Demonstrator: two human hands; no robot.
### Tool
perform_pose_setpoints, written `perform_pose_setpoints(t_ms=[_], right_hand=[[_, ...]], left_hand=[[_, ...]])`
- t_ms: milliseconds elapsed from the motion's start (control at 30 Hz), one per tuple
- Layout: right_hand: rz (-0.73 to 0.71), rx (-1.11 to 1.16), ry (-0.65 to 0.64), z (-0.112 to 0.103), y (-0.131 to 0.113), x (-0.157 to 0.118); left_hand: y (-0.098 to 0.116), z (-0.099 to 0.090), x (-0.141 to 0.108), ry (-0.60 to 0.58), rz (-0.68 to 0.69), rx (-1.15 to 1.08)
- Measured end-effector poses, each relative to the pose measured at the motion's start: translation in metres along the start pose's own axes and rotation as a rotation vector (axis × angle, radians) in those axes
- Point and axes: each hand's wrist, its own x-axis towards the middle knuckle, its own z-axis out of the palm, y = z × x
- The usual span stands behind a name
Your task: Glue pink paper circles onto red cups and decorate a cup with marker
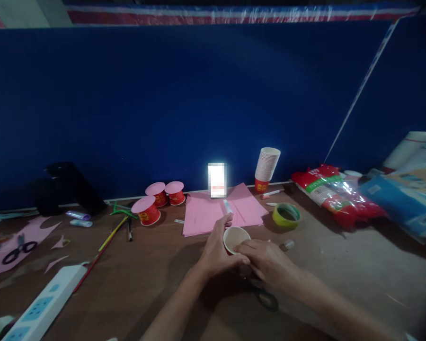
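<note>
A paper cup [236, 237] with a white rim is held near the front middle of the table, its open top facing up toward me. My left hand [216, 248] wraps round its left side, with the thumb across the near side. My right hand [266, 258] grips the cup's near right rim, some fingertips at the opening. Just beyond the cup lie pink paper sheets [202, 213] with a glue stick [227, 206] on them. Black-handled scissors [266, 298] lie partly hidden beneath my right hand.
Red cups with pink discs [148, 214] stand back left. A cup stack [268, 163], yellow-green tape [286, 216] and red packages [341, 194] are at the back right. A white power strip [44, 305] and more scissors [19, 251] lie left.
</note>
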Motion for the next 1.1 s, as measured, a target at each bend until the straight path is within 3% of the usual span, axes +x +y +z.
perform_pose_setpoints(t_ms=[167, 300, 367, 433, 500, 600, 867, 1100], right_hand=[[-0.047, 0.134, 0.191, 0.009, 0.009, -0.002], [0.061, 0.081, 0.338, 0.016, 0.012, -0.019], [0.125, 0.063, 0.307, 0.021, 0.01, -0.031], [0.115, 0.048, 0.188, 0.027, 0.006, -0.04], [0.065, -0.005, 0.066, 0.034, 0.004, -0.046], [0.032, -0.11, -0.006, 0.04, 0.003, -0.048], [0.092, -0.235, -0.024, 0.028, 0.017, -0.047], [0.258, -0.415, 0.029, 0.02, 0.053, -0.046]], left_hand=[[-0.005, 0.002, -0.016, 0.039, -0.109, -0.089], [-0.008, 0.007, -0.021, 0.151, -0.151, -0.064], [-0.009, 0.006, -0.022, 0.219, -0.123, 0.001], [-0.011, 0.004, -0.023, 0.256, -0.076, 0.046], [-0.013, -0.001, -0.025, 0.252, -0.025, 0.072], [-0.012, -0.005, -0.027, 0.241, 0.027, 0.126], [-0.003, -0.003, -0.03, 0.304, 0.037, 0.131], [-0.006, -0.006, -0.028, 0.382, -0.157, -0.053]])
